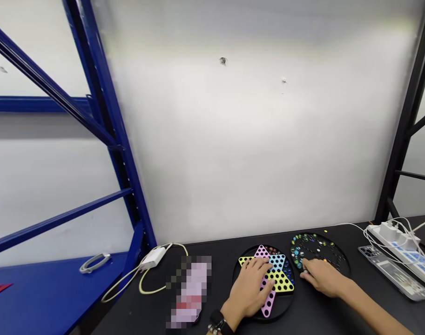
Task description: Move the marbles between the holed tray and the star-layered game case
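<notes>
My left hand [250,286] lies over a star-patterned Chinese checkers board [282,281] with pink, yellow and blue points and black holes. Its fingers are stretched out across the board, which sits in a round black tray [285,309]. Blue and reddish marbles [288,272] show beside and behind the star. My right hand [322,277] is at the near left edge of a second round black tray [345,260]. Its thumb and forefinger are pinched on a small pale marble [305,271], partly hidden. Several green and blue marbles [296,253] lie along that tray's left and far sides.
A white power strip [401,246] with plugs and cables stands at the right, beside a clear flat case [395,272]. At the left are a white adapter [152,257] with a looped cable and a pixelated pink item [193,293]. A blue frame post [118,125] rises behind.
</notes>
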Available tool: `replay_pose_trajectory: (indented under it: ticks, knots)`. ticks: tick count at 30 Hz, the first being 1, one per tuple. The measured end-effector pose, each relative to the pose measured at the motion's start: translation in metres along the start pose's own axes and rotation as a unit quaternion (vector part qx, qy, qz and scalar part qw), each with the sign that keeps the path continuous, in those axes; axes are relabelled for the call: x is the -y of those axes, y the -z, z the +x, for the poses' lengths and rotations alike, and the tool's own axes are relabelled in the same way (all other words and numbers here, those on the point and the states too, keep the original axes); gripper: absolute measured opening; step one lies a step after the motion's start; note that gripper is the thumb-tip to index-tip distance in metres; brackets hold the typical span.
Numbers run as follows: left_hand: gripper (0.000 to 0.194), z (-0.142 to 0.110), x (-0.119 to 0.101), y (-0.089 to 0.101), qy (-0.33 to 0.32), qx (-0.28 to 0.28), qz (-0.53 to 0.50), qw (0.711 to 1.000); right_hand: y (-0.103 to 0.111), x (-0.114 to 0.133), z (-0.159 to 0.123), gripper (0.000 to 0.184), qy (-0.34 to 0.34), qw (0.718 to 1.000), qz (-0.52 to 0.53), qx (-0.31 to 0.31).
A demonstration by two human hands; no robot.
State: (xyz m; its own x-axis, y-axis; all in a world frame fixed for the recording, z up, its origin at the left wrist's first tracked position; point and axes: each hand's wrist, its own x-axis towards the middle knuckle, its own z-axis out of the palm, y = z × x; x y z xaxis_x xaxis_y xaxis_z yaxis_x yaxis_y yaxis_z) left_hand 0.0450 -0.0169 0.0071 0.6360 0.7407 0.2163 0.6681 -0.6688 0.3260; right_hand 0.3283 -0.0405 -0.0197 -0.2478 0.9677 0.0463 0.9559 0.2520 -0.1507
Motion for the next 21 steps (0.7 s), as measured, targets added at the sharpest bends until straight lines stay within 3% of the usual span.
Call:
replay_pose_trajectory:
  ticks: [2,7,12,14,18,19,20,21]
  knots:
    - [0.036,0.000,-0.001,0.001,0.000,0.003,0.001,1.000,-0.004,0.000,0.000,0.023,0.007,1.000,-0.010,-0.004]
    - [0.036,0.001,-0.001,0.001,-0.013,-0.009,0.012,1.000,-0.024,-0.002,-0.008,0.027,0.017,0.994,0.027,-0.102]
    - [0.036,0.000,0.001,-0.001,-0.014,-0.012,0.014,1.000,-0.019,-0.002,-0.008,0.029,-0.024,0.964,0.219,-0.151]
    - [0.037,0.000,0.001,-0.001,-0.018,-0.007,0.011,1.000,-0.008,-0.005,-0.003,0.032,-0.082,0.908,0.374,-0.169]
    - [0.037,0.001,0.000,0.001,-0.008,0.006,0.003,1.000,0.011,-0.017,0.014,0.029,-0.176,0.698,0.674,-0.165]
    - [0.037,0.001,-0.001,0.002,-0.004,0.010,0.002,1.000,0.012,-0.020,0.018,0.029,-0.185,0.667,0.704,-0.159]
    - [0.037,0.001,-0.001,0.002,0.000,0.012,0.003,1.000,0.013,-0.023,0.023,0.027,-0.195,0.658,0.711,-0.154]
    - [0.037,0.001,-0.001,0.002,-0.001,0.013,0.004,1.000,0.011,-0.026,0.028,0.027,-0.209,0.669,0.696,-0.154]
